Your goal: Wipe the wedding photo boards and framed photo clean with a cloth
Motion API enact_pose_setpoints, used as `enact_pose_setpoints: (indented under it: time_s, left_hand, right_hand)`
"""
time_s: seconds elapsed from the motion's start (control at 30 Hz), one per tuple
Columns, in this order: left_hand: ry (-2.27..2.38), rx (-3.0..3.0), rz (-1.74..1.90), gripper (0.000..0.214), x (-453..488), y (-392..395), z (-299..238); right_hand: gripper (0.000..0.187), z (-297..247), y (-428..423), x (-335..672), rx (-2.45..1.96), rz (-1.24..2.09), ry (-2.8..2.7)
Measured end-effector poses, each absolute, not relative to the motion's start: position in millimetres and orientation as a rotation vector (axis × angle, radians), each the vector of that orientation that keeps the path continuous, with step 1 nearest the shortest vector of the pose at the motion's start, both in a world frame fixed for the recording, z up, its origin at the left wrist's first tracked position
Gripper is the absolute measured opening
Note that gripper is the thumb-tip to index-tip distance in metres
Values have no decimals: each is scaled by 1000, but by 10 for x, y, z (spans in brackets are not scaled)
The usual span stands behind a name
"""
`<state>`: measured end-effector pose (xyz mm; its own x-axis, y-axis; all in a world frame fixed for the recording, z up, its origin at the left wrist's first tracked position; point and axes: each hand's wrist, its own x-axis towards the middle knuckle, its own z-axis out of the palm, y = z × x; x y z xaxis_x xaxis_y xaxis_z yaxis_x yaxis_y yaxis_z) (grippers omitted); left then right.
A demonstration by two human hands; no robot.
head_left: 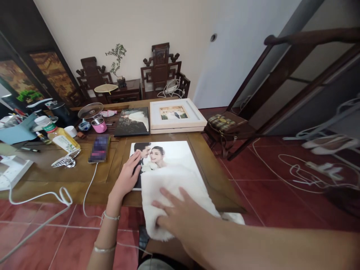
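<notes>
A large photo panel (184,153) of a couple in wedding dress lies flat near the table's front edge. On its left side my left hand (131,172) rests with fingers stretched out, holding nothing and touching the print. A fluffy white cloth (177,180) covers the panel's lower part and drapes past the front edge. My right hand (177,210), slightly blurred, presses into this cloth with its fingers spread and sunk in the pile. The panel's lower right part is hidden beneath the cloth.
Behind the panel are a dark photo panel (132,122) and a white framed picture (194,116). Leftward lie a phone (99,149) on a cable, a hair claw clip (66,159), a bottle (60,137) and a pink cup (99,125). A wooden chair (247,82) stands right.
</notes>
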<state>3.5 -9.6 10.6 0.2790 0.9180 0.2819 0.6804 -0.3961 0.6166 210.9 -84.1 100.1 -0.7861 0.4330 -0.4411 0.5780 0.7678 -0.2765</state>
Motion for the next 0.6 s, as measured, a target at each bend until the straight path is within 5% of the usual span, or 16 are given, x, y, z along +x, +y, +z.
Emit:
enact_pose_setpoints:
  time_s: [0.43, 0.6]
  left_hand:
    - [1417, 2203, 873, 46, 32, -100, 114]
    - [1422, 2206, 887, 46, 23, -83, 90]
  right_hand:
    - [42, 762, 612, 2146, 1115, -359, 2853]
    - [43, 774, 562, 2060, 1082, -340, 2855]
